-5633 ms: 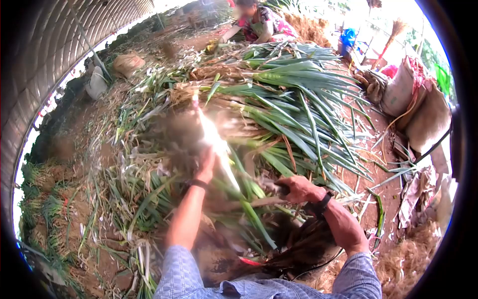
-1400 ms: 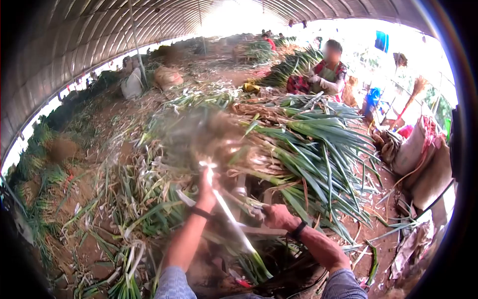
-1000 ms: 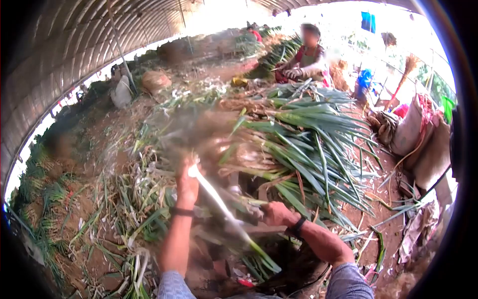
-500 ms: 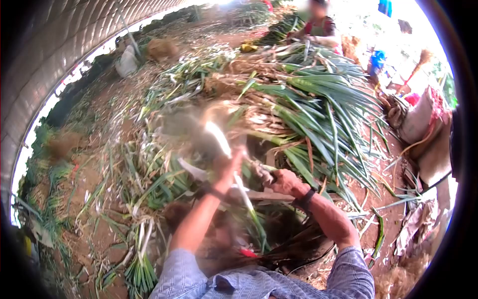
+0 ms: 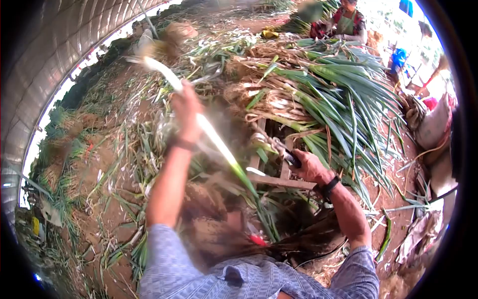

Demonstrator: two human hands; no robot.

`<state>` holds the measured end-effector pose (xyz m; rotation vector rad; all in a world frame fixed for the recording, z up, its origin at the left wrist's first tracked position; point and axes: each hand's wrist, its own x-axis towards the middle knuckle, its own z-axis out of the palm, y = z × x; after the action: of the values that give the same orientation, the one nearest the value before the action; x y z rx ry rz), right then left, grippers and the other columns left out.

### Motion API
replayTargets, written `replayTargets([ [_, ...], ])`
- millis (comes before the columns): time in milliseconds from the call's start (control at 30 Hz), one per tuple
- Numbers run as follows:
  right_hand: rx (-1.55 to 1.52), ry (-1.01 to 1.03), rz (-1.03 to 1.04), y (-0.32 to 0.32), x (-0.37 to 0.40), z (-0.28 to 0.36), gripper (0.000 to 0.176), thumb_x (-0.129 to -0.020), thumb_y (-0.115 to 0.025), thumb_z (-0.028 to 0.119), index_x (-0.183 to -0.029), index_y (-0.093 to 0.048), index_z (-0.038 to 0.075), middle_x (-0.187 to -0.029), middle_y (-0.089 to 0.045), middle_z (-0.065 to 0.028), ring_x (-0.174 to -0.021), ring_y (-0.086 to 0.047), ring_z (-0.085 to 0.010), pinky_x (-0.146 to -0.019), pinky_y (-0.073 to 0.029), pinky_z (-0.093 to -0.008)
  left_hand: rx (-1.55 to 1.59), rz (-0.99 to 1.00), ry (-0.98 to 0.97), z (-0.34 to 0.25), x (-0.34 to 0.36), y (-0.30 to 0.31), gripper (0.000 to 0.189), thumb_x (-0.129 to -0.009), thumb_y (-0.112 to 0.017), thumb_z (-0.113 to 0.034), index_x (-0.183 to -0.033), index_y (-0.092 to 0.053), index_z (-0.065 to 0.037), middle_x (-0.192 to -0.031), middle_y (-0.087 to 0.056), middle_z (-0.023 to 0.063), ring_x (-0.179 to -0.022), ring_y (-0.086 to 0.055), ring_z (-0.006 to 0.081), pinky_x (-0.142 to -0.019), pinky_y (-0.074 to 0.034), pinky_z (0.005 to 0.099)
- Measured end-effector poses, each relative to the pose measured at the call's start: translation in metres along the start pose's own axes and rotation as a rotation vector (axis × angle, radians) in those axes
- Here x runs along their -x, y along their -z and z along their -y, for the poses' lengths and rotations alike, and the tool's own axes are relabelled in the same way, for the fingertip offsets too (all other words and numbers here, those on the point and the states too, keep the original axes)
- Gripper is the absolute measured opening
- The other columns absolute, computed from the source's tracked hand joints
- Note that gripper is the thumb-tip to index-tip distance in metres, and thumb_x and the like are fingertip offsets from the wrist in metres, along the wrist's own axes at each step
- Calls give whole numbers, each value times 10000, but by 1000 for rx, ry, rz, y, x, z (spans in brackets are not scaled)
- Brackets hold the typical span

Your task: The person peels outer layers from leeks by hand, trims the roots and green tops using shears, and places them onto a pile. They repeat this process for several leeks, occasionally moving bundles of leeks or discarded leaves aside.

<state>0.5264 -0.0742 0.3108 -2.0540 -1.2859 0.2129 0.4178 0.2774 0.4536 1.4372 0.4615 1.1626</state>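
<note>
My left hand (image 5: pixel 188 112) is closed around the white stalk of a long green onion (image 5: pixel 216 139), which slants across the middle of the view. Its root end points to the upper left, and its green leaves hang down towards my lap. My right hand (image 5: pixel 311 167) grips a dark handle (image 5: pixel 293 158). A pale, knobbly length runs up and left from that handle; I cannot make out its kind. Just beyond lies a big pile of green onions (image 5: pixel 328 94), roots to the left and leaves to the right.
A wooden frame (image 5: pixel 279 182) stands in front of me beneath the pile. Stripped leaves and peelings (image 5: pixel 144 164) litter the ground on the left. Another person (image 5: pixel 347 22) sits behind the pile. Pale sacks (image 5: pixel 435 122) stand on the right.
My left hand has moved up and left with the green onion, drawing it away from my right hand. My right hand has shifted slightly right and up, still gripping the dark handle.
</note>
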Motion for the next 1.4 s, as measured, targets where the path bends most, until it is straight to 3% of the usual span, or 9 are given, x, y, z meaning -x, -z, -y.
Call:
replayTargets([
  [333, 208, -129, 108, -7, 31, -68, 282, -842, -688, 288, -974, -685, 39, -888, -706, -211, -846, -674, -403, -743, -529, -492, -1069, -174, -462, -142, -122, 239, 407, -1043, -500, -418, -1079, -630, -34, -716, -516, 33, -680, -506, 125, -602, -407, 313],
  [400, 151, -326, 125, 18, 28, -54, 282, -814, -706, 257, -978, -675, 30, -874, -702, -208, -840, -678, -372, -744, -529, -469, -1299, -114, -536, -111, -125, 304, 397, -1055, -476, -363, -1187, -615, -15, -807, -633, 165, -722, -602, 376, -655, -455, 462],
  [500, 66, -483, 35, 32, 35, -72, 308, -790, -737, 269, -960, -664, 22, -848, -694, -195, -800, -671, -351, -721, -517, -454, -1708, 42, -108, -32, -112, 415, 455, -1009, -530, -374, -1319, -539, -41, -1193, -629, 280, -1035, -632, 456, -816, -499, 521],
  [567, 106, -541, -5, 38, 37, -78, 323, -772, -766, 280, -943, -677, 21, -886, -703, -198, -815, -675, -352, -727, -523, -448, -1685, 183, -649, 66, -95, 494, 500, -951, -609, -402, -1282, -559, -30, -1221, -626, 260, -1044, -633, 456, -896, -494, 548],
  [667, 123, -616, 21, 47, 42, -78, 326, -771, -775, 290, -939, -684, 25, -900, -708, -201, -827, -678, -355, -747, -531, -443, -1208, 263, 226, 153, -84, 437, 313, -940, -631, -315, -996, -653, -8, -679, -605, 71, -611, -624, 205, -592, -519, 353],
  [733, 127, -624, 54, 38, 50, -98, 329, -783, -774, 307, -943, -690, 32, -874, -707, -196, -822, -679, -357, -758, -534, -445, -536, 221, 498, 132, -31, 297, 175, -973, -642, -274, -947, -661, -102, -700, -575, -47, -561, -561, 59, -431, -386, 196],
  [800, 33, -582, 69, 32, 54, -102, 351, -760, -775, 289, -897, -645, -6, -773, -643, -198, -718, -609, -284, -686, -482, -416, -444, 373, 663, 164, -31, 220, 312, -981, -627, -297, -1194, -638, -69, -865, -665, 32, -681, -669, 129, -492, -500, 250],
  [1067, -109, -587, 177, 35, 63, -105, 348, -762, -773, 277, -945, -679, -4, -771, -662, -138, -708, -601, -224, -681, -486, -394, -134, 768, 700, 233, 69, -66, 160, -946, -629, -173, -995, -664, -24, -944, -725, 133, -841, -730, 191, -630, -621, 305],
  [1400, -20, -634, 54, 64, 47, -93, 357, -789, -761, 256, -1017, -664, -1, -765, -645, -167, -674, -593, -273, -660, -477, -407, 374, 364, 998, 344, 117, -188, 123, -954, -611, -158, -1037, -611, -68, -1001, -673, 105, -868, -684, 259, -651, -592, 403],
])
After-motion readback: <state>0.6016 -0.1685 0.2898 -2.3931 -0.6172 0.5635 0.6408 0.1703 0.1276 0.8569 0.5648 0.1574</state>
